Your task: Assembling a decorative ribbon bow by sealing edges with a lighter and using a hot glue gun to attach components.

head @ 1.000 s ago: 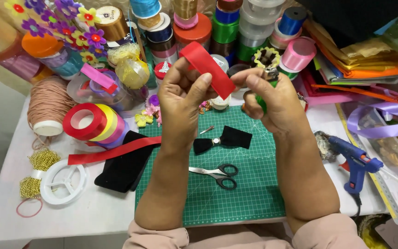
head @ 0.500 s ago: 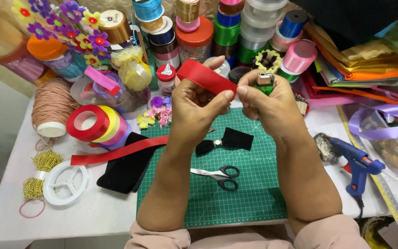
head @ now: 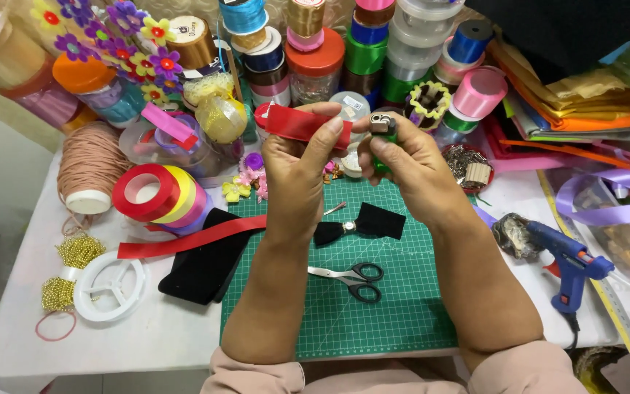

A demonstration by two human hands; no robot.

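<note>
Clutter covers the white table: ribbon spools stacked along the back, a green mat in the middle, a coil of cord and red and yellow ribbon rolls to the left, a blue glue gun to the right. On the mat lie black-handled scissors and a small black bow, with black cloth overlapping the mat's left edge. Both hands are raised above the mat's far end, close together. The left hand pinches a short red ribbon between thumb and fingers, the strip held level with its right end pointing at the other hand. The right hand is closed around a green lighter, thumb on its metal top, just beside that ribbon end; no flame shows. This looks like the sealing of a cut ribbon end with heat. The next move would call for a brief, careful pass of flame at the edge, fingers kept back from it, so the ribbon melts without scorching.
</note>
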